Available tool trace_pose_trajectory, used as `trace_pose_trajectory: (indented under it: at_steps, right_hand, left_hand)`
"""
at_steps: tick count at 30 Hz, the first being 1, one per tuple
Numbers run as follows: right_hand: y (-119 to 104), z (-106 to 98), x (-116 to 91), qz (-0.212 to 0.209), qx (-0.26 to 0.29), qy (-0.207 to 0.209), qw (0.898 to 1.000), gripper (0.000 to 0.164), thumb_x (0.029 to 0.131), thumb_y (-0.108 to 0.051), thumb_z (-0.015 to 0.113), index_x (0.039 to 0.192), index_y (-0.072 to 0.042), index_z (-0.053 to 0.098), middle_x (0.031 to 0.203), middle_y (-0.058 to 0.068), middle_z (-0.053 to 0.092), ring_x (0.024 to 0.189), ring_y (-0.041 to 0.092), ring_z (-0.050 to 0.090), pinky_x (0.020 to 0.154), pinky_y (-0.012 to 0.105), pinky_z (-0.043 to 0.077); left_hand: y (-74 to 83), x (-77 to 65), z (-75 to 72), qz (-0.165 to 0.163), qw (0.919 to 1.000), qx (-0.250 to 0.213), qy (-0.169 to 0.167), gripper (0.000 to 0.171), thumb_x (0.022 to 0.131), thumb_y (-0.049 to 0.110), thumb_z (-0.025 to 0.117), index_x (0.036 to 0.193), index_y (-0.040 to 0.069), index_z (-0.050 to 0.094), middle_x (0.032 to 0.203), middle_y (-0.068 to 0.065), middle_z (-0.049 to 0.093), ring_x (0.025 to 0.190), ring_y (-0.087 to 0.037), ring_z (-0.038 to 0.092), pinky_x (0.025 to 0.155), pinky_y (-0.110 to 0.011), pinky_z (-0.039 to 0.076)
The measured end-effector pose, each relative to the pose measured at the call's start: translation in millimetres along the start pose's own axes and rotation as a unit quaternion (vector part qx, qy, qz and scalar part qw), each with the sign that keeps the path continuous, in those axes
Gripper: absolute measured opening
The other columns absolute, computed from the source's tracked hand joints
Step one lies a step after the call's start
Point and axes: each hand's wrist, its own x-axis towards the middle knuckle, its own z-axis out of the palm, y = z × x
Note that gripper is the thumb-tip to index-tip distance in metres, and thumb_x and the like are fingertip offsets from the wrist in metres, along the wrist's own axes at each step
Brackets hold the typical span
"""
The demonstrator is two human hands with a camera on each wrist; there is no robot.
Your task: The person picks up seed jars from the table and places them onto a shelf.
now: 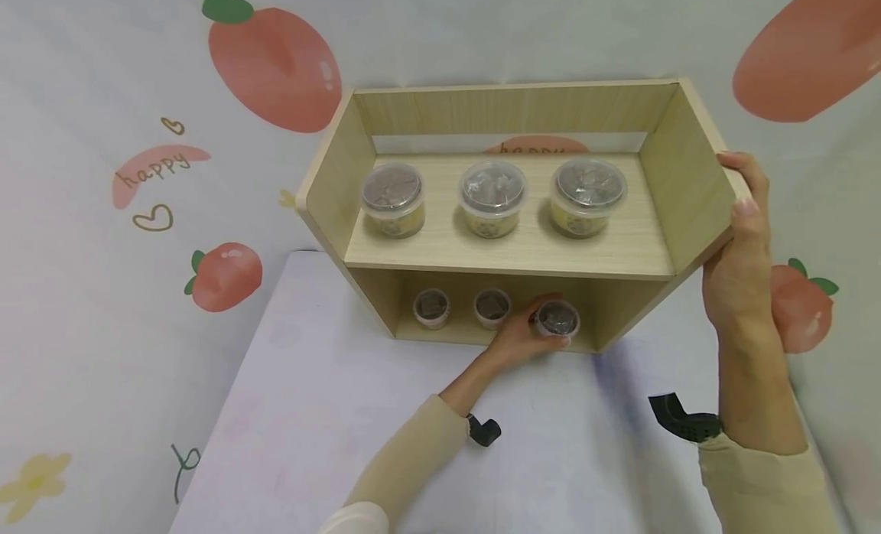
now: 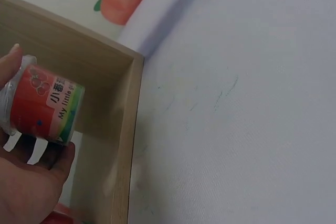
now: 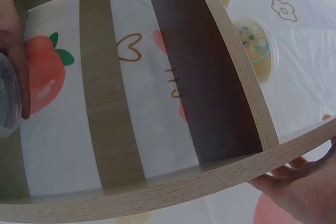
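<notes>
A two-tier wooden shelf (image 1: 509,270) stands against the patterned backdrop. In its lower tier, at the right end, my left hand (image 1: 518,341) holds a small lidded plastic cup (image 1: 557,320), thumb on one side and fingers on the other. The left wrist view shows that cup (image 2: 47,103) tilted, with a red label picturing tomatoes. My right hand (image 1: 743,251) grips the front edge of the shelf's right side panel (image 1: 709,159), thumb in front. In the right wrist view, the right hand's fingers (image 3: 299,166) wrap the outside of that panel.
Two similar cups stand in the lower tier, one at the left (image 1: 432,308) and one in the middle (image 1: 492,307). On the upper tier are three larger lidded tubs, left (image 1: 394,200), middle (image 1: 492,199) and right (image 1: 587,197). White cloth (image 1: 330,411) covers the table.
</notes>
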Motion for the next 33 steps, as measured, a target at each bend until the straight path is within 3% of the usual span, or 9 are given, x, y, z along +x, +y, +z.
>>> trace_pose_trajectory:
  at_steps: [11,20,26,29,33]
  right_hand:
    - [0,0,-1,-0.001,0.014,0.005,1.0,0.045,0.091,-0.024,0.052,0.133,-0.006,0.053,0.13,0.019,0.047,0.104,0.026,0.047,0.078,0.028,0.039]
    - [2,1,1,-0.001,0.023,0.009,1.0,0.044,0.09,-0.023,0.052,0.131,-0.006,0.054,0.132,0.019,0.046,0.104,0.026,0.047,0.078,0.028,0.04]
    - [2,1,1,-0.001,0.029,0.012,1.0,0.045,0.089,-0.023,0.054,0.131,-0.006,0.053,0.132,0.019,0.046,0.104,0.026,0.047,0.079,0.027,0.04]
    - [2,1,1,-0.001,0.032,0.012,0.999,0.045,0.088,-0.023,0.054,0.131,-0.006,0.053,0.132,0.019,0.046,0.105,0.026,0.047,0.08,0.026,0.04]
    - [2,2,1,0.0,0.029,0.012,0.999,0.046,0.088,-0.023,0.053,0.131,-0.006,0.053,0.134,0.019,0.046,0.107,0.026,0.046,0.081,0.026,0.04]
  left_hand:
    - [-4.7,12.1,10.4,-0.032,0.9994,-0.007,0.011,0.075,0.077,0.028,0.087,0.142,0.036,0.052,0.144,0.006,0.052,0.131,-0.012,0.048,0.102,-0.027,0.041]
    - [-12.1,18.2,16.2,-0.037,0.9989,-0.023,0.019,0.075,0.078,0.029,0.086,0.143,0.039,0.049,0.145,-0.002,0.052,0.104,-0.011,0.056,0.09,-0.025,0.045]
    - [-15.4,22.8,19.9,-0.039,0.9981,-0.04,0.025,0.076,0.078,0.022,0.086,0.144,0.032,0.05,0.145,-0.004,0.052,0.116,-0.012,0.055,0.097,-0.024,0.042]
    - [-16.6,24.7,20.7,-0.048,0.9979,-0.031,0.032,0.078,0.078,0.021,0.086,0.146,0.03,0.049,0.146,-0.004,0.052,0.127,-0.012,0.049,0.102,-0.025,0.039]
    - [-16.8,26.0,21.2,-0.052,0.9976,-0.02,0.041,0.08,0.078,0.021,0.086,0.147,0.029,0.048,0.146,-0.004,0.052,0.13,-0.014,0.048,0.103,-0.026,0.038]
